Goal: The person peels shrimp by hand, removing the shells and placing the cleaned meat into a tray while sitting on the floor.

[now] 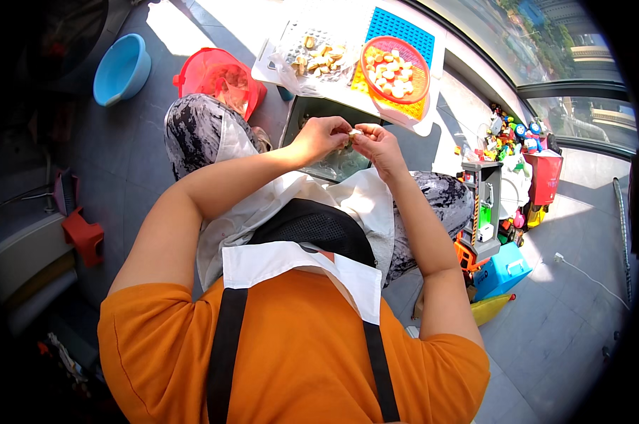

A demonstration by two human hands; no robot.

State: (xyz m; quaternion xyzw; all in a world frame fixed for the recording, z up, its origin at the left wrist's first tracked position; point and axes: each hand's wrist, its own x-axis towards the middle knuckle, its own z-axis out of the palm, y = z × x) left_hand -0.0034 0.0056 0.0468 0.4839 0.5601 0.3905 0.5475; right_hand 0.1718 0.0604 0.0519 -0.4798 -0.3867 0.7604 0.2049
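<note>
My left hand (pixel 322 139) and my right hand (pixel 378 146) meet above a dark, glassy bin (pixel 325 167) between my knees. Pinched between the fingertips of both is a small pale piece (pixel 355 133), perhaps a nut or a bean. Past my hands, on a white low table (pixel 346 95), a red mesh basket (pixel 424 79) holds many round, pale tan pieces (pixel 391 71). Left of it, longer tan pieces (pixel 325 58), which look like pods or shells, lie on clear plastic (pixel 298 85). The bin's contents are partly hidden by my hands.
A red bucket (pixel 256 98) with a bag inside stands left of the table, and a light blue basin (pixel 122 69) farther left. Toys (pixel 510 132), a grey toy tower (pixel 481 206) and a blue box (pixel 502 270) crowd the right side. A white cable (pixel 590 275) crosses the floor.
</note>
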